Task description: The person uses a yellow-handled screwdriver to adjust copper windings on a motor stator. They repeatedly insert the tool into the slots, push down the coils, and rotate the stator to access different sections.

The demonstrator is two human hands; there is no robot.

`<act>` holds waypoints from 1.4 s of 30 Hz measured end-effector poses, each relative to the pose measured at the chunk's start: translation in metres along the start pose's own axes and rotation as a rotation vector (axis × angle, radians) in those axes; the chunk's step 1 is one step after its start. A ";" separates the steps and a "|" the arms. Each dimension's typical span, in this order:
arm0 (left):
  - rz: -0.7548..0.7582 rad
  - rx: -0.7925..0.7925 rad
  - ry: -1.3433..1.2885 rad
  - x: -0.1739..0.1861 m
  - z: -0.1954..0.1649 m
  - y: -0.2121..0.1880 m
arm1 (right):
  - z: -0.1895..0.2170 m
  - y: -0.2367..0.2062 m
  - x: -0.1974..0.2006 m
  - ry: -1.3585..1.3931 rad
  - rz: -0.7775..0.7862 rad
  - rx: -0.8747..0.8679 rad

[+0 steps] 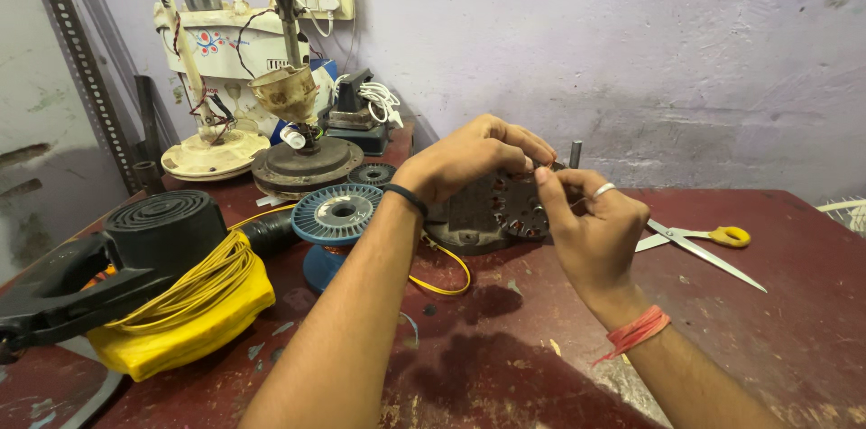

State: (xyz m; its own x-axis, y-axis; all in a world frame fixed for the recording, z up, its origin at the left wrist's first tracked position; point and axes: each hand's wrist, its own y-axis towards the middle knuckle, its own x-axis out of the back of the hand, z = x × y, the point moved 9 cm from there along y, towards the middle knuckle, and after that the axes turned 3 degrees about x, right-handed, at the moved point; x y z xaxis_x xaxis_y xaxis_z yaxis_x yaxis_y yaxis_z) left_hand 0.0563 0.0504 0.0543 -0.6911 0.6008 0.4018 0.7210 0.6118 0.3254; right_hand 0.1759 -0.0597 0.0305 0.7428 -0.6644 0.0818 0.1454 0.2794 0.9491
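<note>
Looking down from the head camera, the left hand and right hand meet over a round grey motor core standing on the dark red table. Both hands' fingers are curled, fingertips pinched at its upper edge; what they grip is too small to tell. Scissors lie right, a blue spool left.
</note>
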 end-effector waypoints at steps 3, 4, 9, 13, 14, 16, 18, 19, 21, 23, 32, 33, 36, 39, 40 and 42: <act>-0.011 -0.005 -0.001 0.000 0.000 0.000 | -0.012 -0.004 0.000 0.339 -0.041 -0.156; 0.002 -0.013 0.001 0.000 -0.001 0.000 | -0.013 -0.004 -0.002 0.333 -0.030 -0.176; 0.051 0.024 -0.063 -0.002 0.000 -0.005 | -0.007 -0.006 -0.011 0.261 0.011 -0.201; -0.075 0.060 0.004 0.005 -0.004 -0.004 | -0.001 -0.005 -0.014 0.172 0.029 -0.198; -0.174 0.116 0.076 0.012 -0.002 -0.004 | 0.000 -0.004 -0.014 0.159 0.044 -0.188; -0.293 0.180 0.228 0.020 -0.003 -0.004 | 0.000 -0.003 -0.015 0.134 0.069 -0.186; -0.337 0.199 0.389 0.022 -0.007 -0.005 | -0.002 -0.002 -0.016 0.112 0.089 -0.201; -0.346 0.183 0.401 0.022 -0.010 -0.004 | -0.004 -0.002 -0.016 0.102 0.097 -0.209; -0.365 0.152 0.422 0.021 -0.012 -0.001 | -0.008 -0.001 -0.016 0.082 0.115 -0.227; -0.384 0.090 0.443 0.019 -0.015 0.002 | -0.006 0.002 -0.016 0.050 0.120 -0.183; -0.553 0.129 0.380 0.036 0.015 0.008 | -0.004 -0.001 -0.015 0.031 0.094 -0.142; -0.581 0.148 0.389 0.040 0.021 0.009 | -0.004 -0.001 -0.014 0.039 0.086 -0.132; -0.533 0.176 0.165 0.038 0.044 0.015 | -0.005 -0.001 -0.012 -0.006 0.068 -0.130; -0.377 0.062 -0.172 0.025 0.051 0.024 | -0.003 -0.001 -0.011 0.010 0.054 -0.093; -0.372 0.078 -0.180 0.025 0.053 0.025 | -0.004 -0.001 -0.010 0.008 0.052 -0.097; -0.363 0.113 -0.198 0.025 0.056 0.022 | -0.006 -0.002 -0.010 0.004 0.049 -0.107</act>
State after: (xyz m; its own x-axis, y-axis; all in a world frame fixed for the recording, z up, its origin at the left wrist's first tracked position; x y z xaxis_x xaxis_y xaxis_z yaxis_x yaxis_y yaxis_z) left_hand 0.0526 0.1078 0.0233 -0.9032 0.4168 0.1027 0.4270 0.8476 0.3150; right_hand 0.1721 -0.0498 0.0263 0.7531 -0.6457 0.1261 0.1774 0.3840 0.9061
